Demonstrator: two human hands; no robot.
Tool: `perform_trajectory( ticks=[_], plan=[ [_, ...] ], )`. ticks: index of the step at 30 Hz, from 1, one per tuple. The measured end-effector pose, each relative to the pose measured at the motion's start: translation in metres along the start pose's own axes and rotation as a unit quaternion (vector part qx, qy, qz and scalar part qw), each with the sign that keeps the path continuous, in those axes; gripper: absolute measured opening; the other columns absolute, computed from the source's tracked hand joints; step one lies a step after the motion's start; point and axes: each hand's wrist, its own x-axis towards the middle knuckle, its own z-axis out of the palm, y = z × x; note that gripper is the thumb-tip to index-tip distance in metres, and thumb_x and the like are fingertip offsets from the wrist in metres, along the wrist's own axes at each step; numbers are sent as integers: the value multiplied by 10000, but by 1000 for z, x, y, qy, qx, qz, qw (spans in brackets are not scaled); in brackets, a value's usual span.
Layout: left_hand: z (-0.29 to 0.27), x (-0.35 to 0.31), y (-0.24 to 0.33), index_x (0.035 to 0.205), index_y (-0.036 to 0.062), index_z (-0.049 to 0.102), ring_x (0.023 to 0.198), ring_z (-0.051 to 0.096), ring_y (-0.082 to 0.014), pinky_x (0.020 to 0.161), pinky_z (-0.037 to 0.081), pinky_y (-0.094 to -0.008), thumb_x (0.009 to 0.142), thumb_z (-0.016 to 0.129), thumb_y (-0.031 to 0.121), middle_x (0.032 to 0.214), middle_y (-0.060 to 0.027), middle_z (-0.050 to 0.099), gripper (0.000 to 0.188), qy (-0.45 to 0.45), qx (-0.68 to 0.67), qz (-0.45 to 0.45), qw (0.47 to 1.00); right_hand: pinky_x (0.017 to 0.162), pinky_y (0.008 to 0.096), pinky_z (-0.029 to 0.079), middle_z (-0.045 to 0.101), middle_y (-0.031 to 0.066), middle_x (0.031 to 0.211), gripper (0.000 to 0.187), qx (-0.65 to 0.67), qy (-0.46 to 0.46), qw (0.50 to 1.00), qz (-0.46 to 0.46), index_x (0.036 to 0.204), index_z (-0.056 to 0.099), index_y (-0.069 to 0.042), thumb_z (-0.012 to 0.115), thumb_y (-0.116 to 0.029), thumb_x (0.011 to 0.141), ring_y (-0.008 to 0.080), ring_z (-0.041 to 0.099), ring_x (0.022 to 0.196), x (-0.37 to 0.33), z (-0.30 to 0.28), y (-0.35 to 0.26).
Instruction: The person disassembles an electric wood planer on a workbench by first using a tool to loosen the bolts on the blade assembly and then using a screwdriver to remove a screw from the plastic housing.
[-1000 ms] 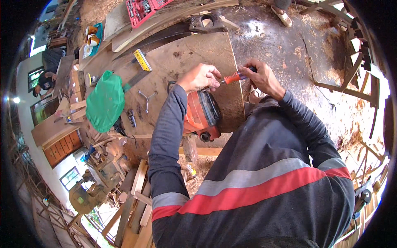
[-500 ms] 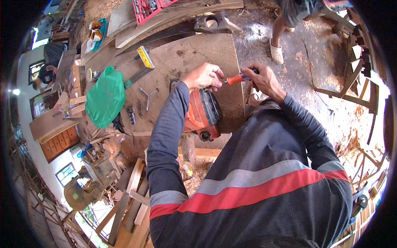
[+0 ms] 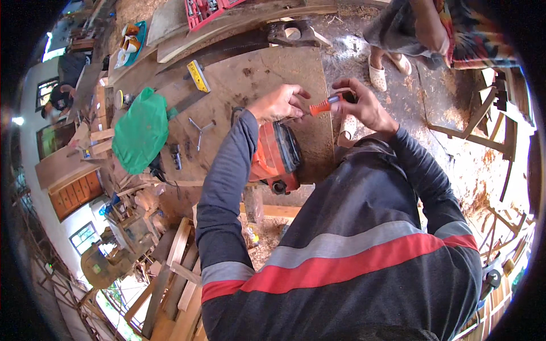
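My right hand grips a screwdriver by its orange handle, the shaft turned toward my left hand. Close to the shaft's end, my left hand has its fingers bent together; what they pinch, if anything, is hidden. Just below that hand an orange and black power tool sits at the near side of the wooden workbench. Left of my left forearm lie a three-armed wrench and a small dark tool part.
A green cloth or bag and a yellow-handled square lie on the bench's left side. Beyond are a red tool case and a teal tray with cups. Another person stands far right, past the bench edge.
The other person has come further into view at the upper right. My right hand's fingers have shifted on the screwdriver handle, the index finger lifting. My view has moved slightly.
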Motion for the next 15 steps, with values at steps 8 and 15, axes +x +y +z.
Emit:
perform_trajectory(
  ticks=[8, 15],
  plan=[
    [2, 5, 9, 1384, -60, 460, 970, 672, -178, 861, 514, -299, 823, 743, 35, 1023, -132, 714, 635, -1, 161, 9, 987, 652, 301, 475, 603, 34, 854, 326, -74, -100, 992, 12, 1107, 597, -35, 680, -305, 946, 109, 557, 748, 10, -19, -7],
    [3, 1, 9, 1402, -104, 443, 907, 704, -201, 841, 526, -316, 759, 793, 4, 1039, -204, 718, 740, -54, -77, -60, 994, 576, 253, 459, 599, 29, 904, 296, 4, -147, 989, 26, 1078, 571, -37, 660, -303, 983, 72, 554, 674, 13, -17, 0]
  ],
)
